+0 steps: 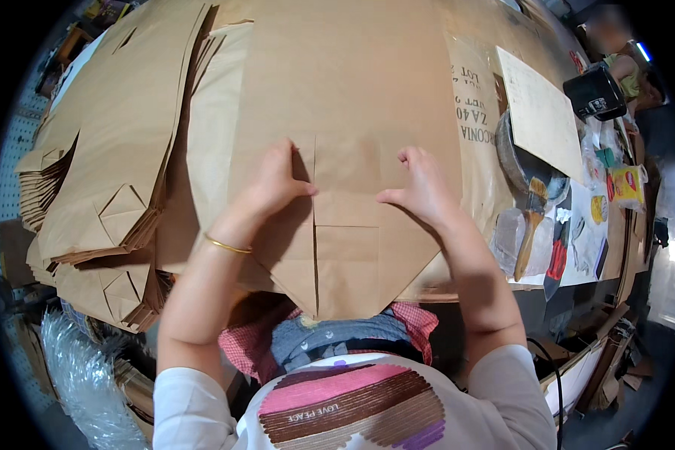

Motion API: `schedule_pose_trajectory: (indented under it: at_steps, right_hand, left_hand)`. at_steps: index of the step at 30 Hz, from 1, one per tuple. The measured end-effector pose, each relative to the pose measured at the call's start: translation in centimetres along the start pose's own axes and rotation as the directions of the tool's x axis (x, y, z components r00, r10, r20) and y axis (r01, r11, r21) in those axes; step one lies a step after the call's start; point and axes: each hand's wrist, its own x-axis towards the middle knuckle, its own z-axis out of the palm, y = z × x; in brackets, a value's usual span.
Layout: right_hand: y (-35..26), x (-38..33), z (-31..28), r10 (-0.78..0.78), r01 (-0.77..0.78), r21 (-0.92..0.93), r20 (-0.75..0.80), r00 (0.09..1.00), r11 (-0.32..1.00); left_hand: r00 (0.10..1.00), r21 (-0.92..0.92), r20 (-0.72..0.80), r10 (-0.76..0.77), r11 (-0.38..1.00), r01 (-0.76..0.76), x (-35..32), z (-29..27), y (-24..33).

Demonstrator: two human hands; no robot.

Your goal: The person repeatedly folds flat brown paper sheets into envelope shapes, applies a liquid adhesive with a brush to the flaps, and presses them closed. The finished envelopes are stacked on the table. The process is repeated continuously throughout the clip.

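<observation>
Hands press flat, gripping nothing: left hand [274,184] and right hand [421,187] on paper bag [345,150]; bottom flaps apparently folded, gluing seemingly pending.

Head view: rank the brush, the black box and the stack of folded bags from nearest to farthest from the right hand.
1. Brush, just right of the right hand, beside the bowl.
2. Black box, farther up at the right edge.
3. Stack of folded bags, far across on the left.
</observation>
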Motion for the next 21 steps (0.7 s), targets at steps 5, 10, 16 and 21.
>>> schedule_pose_trajectory:
  at_steps: [5,10,16,21]
  right_hand:
    - [1.8,-0.5,-3.4,-0.04,0.073,-0.094,0.314,0.948,0.993]
    - [1.2,-1.9,-2.7,-0.455,0.505,-0.376,0.22,0.863,0.777]
    - [-1.5,-5.9,2.0,-0.414,0.405,-0.37,0.059,0.908,0.836]
    - [-3.3,-7.2,5.4,-0.301,0.333,-0.234,0.159,0.94,0.914]
  left_hand:
    - [0.985,0.201,0.157,0.069,0.974,-0.101,-2.0,-3.7,-2.8]
    - [0.928,0.678,0.213,0.305,0.638,-0.365,-4.0,-1.5,-0.8]
    - [0.917,0.454,0.241,0.318,0.798,-0.396,-7.6,1.2,0.2]
    - [0.877,0.401,0.208,0.433,0.78,-0.48,-8.2,4.6,-0.2]
